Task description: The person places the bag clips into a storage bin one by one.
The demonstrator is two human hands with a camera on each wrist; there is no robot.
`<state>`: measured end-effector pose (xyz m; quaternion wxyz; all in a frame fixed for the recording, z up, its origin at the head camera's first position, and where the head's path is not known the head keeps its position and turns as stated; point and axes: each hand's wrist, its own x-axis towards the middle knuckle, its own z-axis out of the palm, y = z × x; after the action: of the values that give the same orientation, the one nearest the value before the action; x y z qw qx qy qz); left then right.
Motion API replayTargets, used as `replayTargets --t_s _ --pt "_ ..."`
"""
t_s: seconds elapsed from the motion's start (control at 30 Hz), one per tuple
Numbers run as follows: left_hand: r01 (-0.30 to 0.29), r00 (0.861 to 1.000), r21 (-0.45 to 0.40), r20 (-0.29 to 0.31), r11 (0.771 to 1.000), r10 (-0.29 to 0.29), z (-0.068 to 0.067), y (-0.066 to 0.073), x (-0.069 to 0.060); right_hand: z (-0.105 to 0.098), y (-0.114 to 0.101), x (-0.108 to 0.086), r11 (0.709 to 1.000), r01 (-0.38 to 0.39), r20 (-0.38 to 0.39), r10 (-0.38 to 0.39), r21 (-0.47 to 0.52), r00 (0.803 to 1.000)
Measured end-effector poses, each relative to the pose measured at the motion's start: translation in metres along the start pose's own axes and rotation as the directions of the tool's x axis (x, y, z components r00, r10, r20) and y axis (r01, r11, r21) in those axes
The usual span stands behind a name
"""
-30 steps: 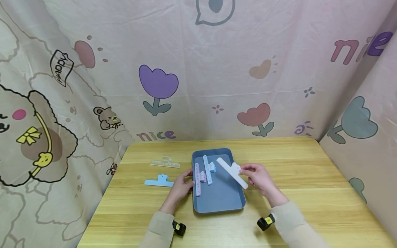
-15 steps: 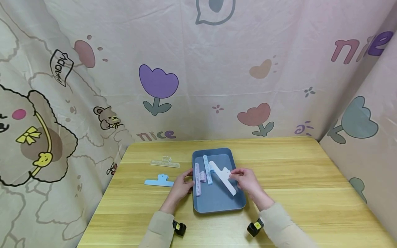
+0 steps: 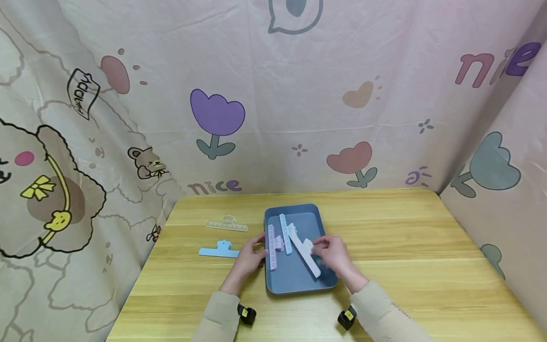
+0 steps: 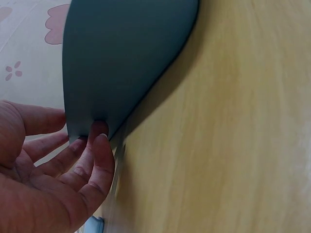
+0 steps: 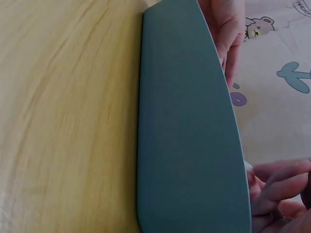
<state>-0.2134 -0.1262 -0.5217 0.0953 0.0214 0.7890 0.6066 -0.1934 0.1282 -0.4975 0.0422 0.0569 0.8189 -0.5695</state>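
Note:
The grey-blue tray (image 3: pixel 299 286) stands on the table. My left hand (image 3: pixel 249 259) holds its left side; in the left wrist view, curled fingers (image 4: pixel 99 150) press the outer wall with another digit at the rim. With its fingertips, my right hand (image 3: pixel 337 256) pinches the handle of a white ruler clip (image 3: pixel 308 259), tilted over the tray's right half. The clip's upper end overlaps the handle of a light-blue ruler clip (image 3: pixel 285 235). A pink-purple ruler clip (image 3: pixel 272 251) lies along the left wall. In the right wrist view, the tray wall hides most of the clip.
Left of the tray lie a clear ruler clip (image 3: pixel 227 224) and a blue clip (image 3: pixel 218 251), whose right end is partly behind my left hand. A patterned curtain (image 3: pixel 290 118) hangs behind the wooden table (image 3: pixel 397 232).
The right hand has moved left and toward me with the white clip, bringing it from the tray's right edge over its interior, lower and steeper. The left hand has stayed put.

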Motion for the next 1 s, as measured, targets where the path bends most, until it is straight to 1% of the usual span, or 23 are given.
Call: replayTargets --t_s 0.1,0.17,0.23,0.3,0.37,0.43,0.5,0.7,0.77,0.87,0.93,1.0 --pt "0.001 1.000 -0.001 -0.004 1.000 -0.001 0.000 0.001 0.000 -0.001 0.000 -0.001 0.998 0.032 0.082 -0.027 -0.059 0.996" --pt "-0.004 1.000 0.001 -0.004 1.000 0.004 0.000 0.001 -0.001 -0.002 0.001 -0.001 0.993 0.063 0.142 -0.049 -0.097 0.989" --pt "-0.007 1.000 0.003 -0.001 1.000 0.007 0.000 0.001 -0.001 -0.002 0.001 -0.001 0.990 0.080 0.189 -0.058 -0.115 0.980" --pt "-0.008 1.000 0.003 0.002 1.000 0.008 0.000 0.000 -0.001 -0.003 0.001 -0.001 0.989 0.086 0.217 -0.059 -0.118 0.974" --pt "-0.012 1.000 0.005 0.005 1.000 0.012 0.000 0.000 -0.001 -0.004 0.001 -0.001 0.991 0.072 0.223 -0.046 -0.110 0.974" --pt "-0.003 1.000 0.000 0.001 1.000 0.003 0.000 0.000 -0.001 -0.004 0.000 -0.001 0.993 0.058 0.216 -0.034 -0.104 0.976" --pt "-0.007 1.000 0.001 0.002 1.000 0.007 0.000 0.000 0.000 -0.003 -0.001 -0.001 0.993 0.051 0.205 -0.029 -0.104 0.978" --pt "-0.004 1.000 0.000 0.003 1.000 0.004 0.000 0.000 -0.001 0.002 -0.003 0.001 0.992 0.048 0.173 -0.026 -0.121 0.985" --pt "-0.002 1.000 0.000 0.002 1.000 0.002 0.000 0.001 0.000 0.004 -0.003 0.003 0.990 0.054 0.174 -0.031 -0.128 0.984" --pt "-0.005 1.000 0.004 0.003 1.000 0.005 0.000 0.001 0.000 0.007 -0.002 0.004 0.990 0.062 0.228 -0.033 -0.123 0.973" --pt "-0.004 1.000 0.005 0.003 1.000 0.004 -0.001 0.001 -0.001 0.007 -0.001 0.005 0.991 0.071 0.287 -0.036 -0.114 0.957" --pt "-0.003 1.000 0.003 0.002 1.000 0.003 0.000 0.002 -0.001 0.008 -0.001 0.004 0.991 0.079 0.349 -0.037 -0.109 0.936"
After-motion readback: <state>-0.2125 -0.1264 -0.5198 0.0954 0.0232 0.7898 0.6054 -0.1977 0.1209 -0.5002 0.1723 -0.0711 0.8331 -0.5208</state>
